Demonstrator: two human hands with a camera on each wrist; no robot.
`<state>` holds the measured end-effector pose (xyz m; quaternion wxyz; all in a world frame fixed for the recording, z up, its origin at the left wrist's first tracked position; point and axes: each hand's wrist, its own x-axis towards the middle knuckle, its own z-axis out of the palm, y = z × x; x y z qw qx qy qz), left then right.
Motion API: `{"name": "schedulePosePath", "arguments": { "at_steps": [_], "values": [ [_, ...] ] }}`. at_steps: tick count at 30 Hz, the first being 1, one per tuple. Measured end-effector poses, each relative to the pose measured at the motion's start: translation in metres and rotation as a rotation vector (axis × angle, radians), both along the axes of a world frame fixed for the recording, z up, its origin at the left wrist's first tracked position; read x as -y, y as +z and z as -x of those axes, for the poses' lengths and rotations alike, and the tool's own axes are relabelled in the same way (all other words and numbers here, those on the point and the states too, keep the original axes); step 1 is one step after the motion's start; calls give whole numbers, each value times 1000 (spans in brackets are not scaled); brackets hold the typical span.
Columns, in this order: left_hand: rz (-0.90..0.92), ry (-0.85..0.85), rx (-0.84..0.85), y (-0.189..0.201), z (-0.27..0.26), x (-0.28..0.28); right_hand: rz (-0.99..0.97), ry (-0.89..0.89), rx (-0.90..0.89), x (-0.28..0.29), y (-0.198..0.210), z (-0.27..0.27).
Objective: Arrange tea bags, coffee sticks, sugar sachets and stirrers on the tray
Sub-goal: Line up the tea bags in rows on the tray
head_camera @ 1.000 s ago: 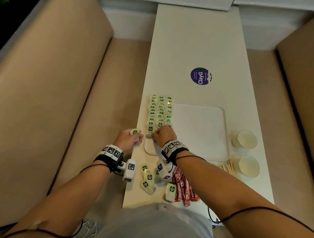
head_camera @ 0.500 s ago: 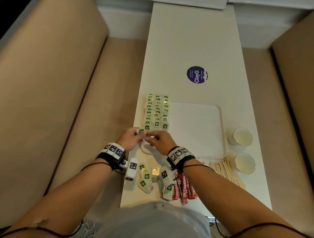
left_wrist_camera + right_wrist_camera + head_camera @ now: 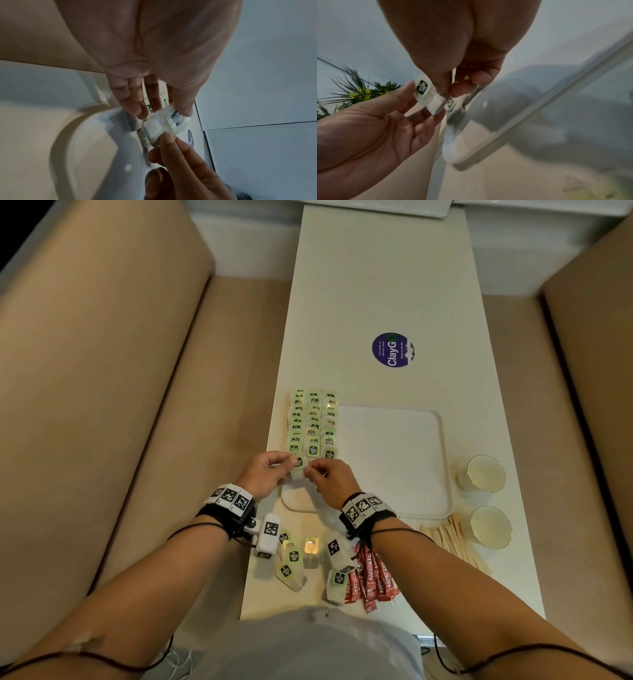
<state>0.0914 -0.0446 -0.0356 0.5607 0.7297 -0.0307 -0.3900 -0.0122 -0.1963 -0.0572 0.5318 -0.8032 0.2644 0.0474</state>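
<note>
A white tea bag with a green tag (image 3: 298,468) hangs just above the near left corner of the white tray (image 3: 394,460). My left hand (image 3: 291,464) pinches its tag end, and my right hand (image 3: 309,473) pinches its other end. The left wrist view shows the tea bag (image 3: 164,121) between both hands' fingertips. In the right wrist view the tea bag (image 3: 426,94) is gripped the same way. Three rows of tea bags (image 3: 313,422) fill the tray's left side. Loose tea bags (image 3: 291,559), red coffee sticks (image 3: 371,580) and wooden stirrers (image 3: 448,537) lie on the table near me.
Two paper cups (image 3: 483,474) (image 3: 488,527) stand right of the tray. A purple round sticker (image 3: 392,349) is on the long white table (image 3: 376,285). Beige sofa benches flank the table on both sides.
My right hand has lifted off the tea bag rows and met my left hand. Both now pinch the tea bag the left hand held beside the tray.
</note>
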Motion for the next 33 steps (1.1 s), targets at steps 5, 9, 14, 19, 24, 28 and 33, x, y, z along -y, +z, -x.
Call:
{"name": "schedulePosePath", "arguments": {
  "at_steps": [5, 9, 14, 19, 24, 28, 33],
  "values": [
    [-141, -21, 157, -14, -6, -6, 99, -79, -109, 8, 0, 0],
    [-254, -137, 298, -17, -6, -4, 145, -69, -207, 7, 1, 0],
    [-362, -303, 460, -25, -8, -1, 199, -78, -255, 4, 5, -6],
    [-387, -324, 526, -27, -9, 3, 222, -89, -287, 5, 7, -11],
    [-379, -337, 547, -23, -6, 0, 276, -53, -277, 10, 8, -8],
    [-303, -428, 486, -18, -1, -8, 246, 77, -229, 15, 15, 6],
    [-277, -623, 451, -11, 18, -18, 252, 360, -237, 23, 28, 36]
  ]
}}
